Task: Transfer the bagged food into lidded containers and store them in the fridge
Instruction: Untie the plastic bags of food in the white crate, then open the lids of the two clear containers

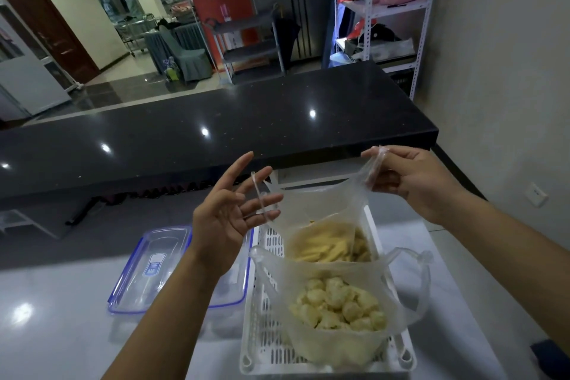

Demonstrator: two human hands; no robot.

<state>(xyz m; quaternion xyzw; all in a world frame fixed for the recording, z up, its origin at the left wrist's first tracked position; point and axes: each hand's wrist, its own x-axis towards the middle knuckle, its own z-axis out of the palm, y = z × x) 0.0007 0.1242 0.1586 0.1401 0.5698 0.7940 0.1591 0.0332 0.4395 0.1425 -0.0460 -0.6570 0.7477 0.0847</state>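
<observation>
Right hand (410,182) pinches one handle of the clear plastic bag of yellow strips (327,237) in the white slotted basket (265,345), left hand (228,219) spread with other loop barely hooked—likely slips, bag sags, spills.

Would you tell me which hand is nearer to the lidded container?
Left. The left hand hovers over the container's right part; the right hand is off to its right, pinching a bag handle.

Both forearms reaching forward, left hand (228,219) lifting palm-up with fingers spreading straight, right hand (410,179) raised far right, thumb and fingertips pinching together, knuckles curling
</observation>
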